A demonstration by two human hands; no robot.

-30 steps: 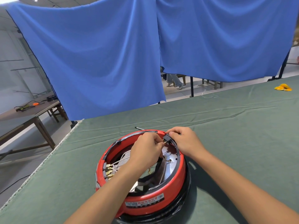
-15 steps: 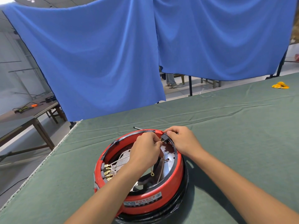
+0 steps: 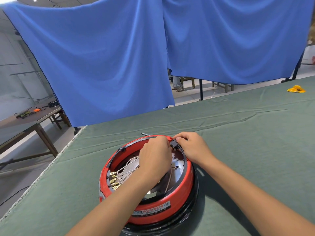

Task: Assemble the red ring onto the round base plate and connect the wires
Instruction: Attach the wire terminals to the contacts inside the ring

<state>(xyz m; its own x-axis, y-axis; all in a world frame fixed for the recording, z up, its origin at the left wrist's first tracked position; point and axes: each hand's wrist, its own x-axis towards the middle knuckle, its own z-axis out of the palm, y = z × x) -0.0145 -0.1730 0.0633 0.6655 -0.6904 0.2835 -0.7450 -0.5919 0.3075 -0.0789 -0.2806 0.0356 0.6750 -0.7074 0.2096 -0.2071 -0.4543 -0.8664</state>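
Note:
The red ring [image 3: 185,196] sits over a round metal base plate [image 3: 178,167] on a black lower part [image 3: 190,218], near the front of the green table. White wires [image 3: 127,169] cross the plate to brass terminals [image 3: 113,180] on the ring's left inner wall. My left hand [image 3: 156,156] reaches inside the ring, fingers curled and pinching a wire end at a small black connector block [image 3: 174,143] on the far rim. My right hand [image 3: 193,147] grips the rim and that block from outside, thumb on top.
A thin dark tool [image 3: 144,134] lies on the green cloth [image 3: 247,142] just behind the ring. A yellow object [image 3: 296,89] rests far right. Blue curtains [image 3: 119,57] hang behind the table. The table's left edge [image 3: 56,160] drops to the floor; a wooden bench [image 3: 25,120] stands left.
Both hands stay at the connector block on the far rim, with only small finger shifts. The view has drifted slightly.

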